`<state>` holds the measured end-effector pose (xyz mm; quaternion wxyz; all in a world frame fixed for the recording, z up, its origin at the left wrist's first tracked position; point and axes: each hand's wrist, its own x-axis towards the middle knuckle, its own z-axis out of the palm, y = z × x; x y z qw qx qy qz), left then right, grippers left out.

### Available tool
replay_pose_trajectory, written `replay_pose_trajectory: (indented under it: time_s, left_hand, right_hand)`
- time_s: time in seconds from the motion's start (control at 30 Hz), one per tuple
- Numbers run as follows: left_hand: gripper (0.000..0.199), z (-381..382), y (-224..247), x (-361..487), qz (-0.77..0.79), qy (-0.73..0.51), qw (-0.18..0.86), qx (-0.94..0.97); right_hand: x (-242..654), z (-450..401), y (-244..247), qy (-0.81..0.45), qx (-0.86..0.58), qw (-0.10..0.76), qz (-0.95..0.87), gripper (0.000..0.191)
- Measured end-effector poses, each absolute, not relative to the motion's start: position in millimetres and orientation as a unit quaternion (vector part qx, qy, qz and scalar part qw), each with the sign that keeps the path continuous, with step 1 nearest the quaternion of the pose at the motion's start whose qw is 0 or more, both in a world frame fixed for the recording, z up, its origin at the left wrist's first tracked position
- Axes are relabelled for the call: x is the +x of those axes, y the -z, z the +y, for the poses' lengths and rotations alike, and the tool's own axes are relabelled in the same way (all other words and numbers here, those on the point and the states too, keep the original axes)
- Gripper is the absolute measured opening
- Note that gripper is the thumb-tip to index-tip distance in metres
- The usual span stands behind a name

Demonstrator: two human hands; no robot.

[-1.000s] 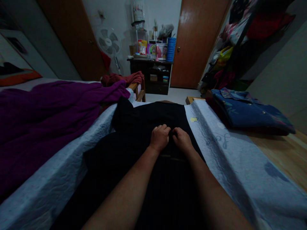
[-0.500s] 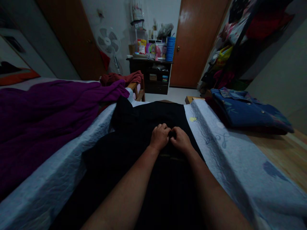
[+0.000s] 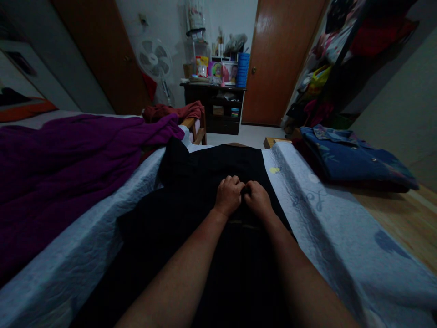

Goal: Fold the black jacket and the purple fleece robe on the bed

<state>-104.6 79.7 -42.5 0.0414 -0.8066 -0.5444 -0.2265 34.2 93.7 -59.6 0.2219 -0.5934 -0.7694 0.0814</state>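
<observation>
A black garment point(image 3: 191, 200) lies spread over the bed in front of me; its exact kind is hard to make out in the dim light. Near its middle, my left hand point(image 3: 229, 195) is closed, fingertips pinching the dark cloth. Close beside it on the right, my right hand point(image 3: 256, 197) pinches the same garment with thumb and forefinger. Only a small gap parts the two hands, and a bit of black fabric shows between them. Just below the wrists a thin pale line crosses the cloth.
The light-blue patterned bed sheet point(image 3: 303, 218) runs under the garment. A purple blanket point(image 3: 75, 164) is heaped at left, and a folded denim garment point(image 3: 355, 157) lies at right. Beyond stand a dark cabinet point(image 3: 211, 123), a white fan point(image 3: 155, 59) and a wooden door point(image 3: 273, 68).
My left hand has shifted very slightly to the right, so the fingertips of both hands are closer together. The garment lies as before.
</observation>
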Motion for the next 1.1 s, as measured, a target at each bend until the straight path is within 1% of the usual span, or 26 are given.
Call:
replay_pose_trajectory:
  time_s: [0.27, 0.77, 1.1]
  left_hand:
    - [0.021, 80.8, 45.0, -103.7, -0.548, 0.238, 0.052, -0.800]
    - [0.020, 80.3, 43.4, -104.9, -0.549, 0.239, 0.037, -0.800]
    - [0.023, 80.2, 43.0, -105.0, -0.548, 0.233, 0.036, -0.802]
  right_hand:
    - [33.5, 93.1, 57.2, -0.089, -0.601, 0.208, -0.766, 0.021]
    - [34.0, 94.4, 60.4, -0.083, -0.598, 0.206, -0.770, 0.016]
    - [33.4, 93.6, 59.2, -0.075, -0.604, 0.199, -0.768, 0.017]
